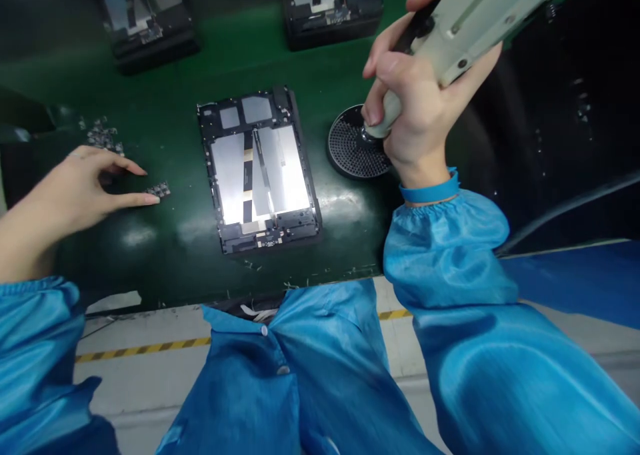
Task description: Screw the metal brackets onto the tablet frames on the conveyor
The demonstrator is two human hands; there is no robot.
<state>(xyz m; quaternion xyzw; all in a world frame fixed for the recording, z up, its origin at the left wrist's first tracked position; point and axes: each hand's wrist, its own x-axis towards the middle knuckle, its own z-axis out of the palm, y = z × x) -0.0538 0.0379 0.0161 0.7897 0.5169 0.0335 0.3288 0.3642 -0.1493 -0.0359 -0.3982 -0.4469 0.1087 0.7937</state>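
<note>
My right hand [417, 102] is wrapped round a pale electric screwdriver [480, 22], its nose pointing down at a round black screw tray [347, 150] with a perforated top. Whether the bit touches the tray, I cannot tell. To the left, my left hand [93, 182] has thumb and forefinger apart. Its thumb tip is at a few small metal parts [161, 189] on the bench, and a larger pile of such parts [103, 137] lies just beyond the fingers. Between both hands lies an opened tablet [233, 182], its silver batteries and dark flex cable exposed.
Two more opened tablets, on dark blocks or stacks, stand at the back: one at the left [155, 45], one in the middle [334, 25]. The green bench [170, 268] ends close to my body. A pale cable [575, 205] runs at the right.
</note>
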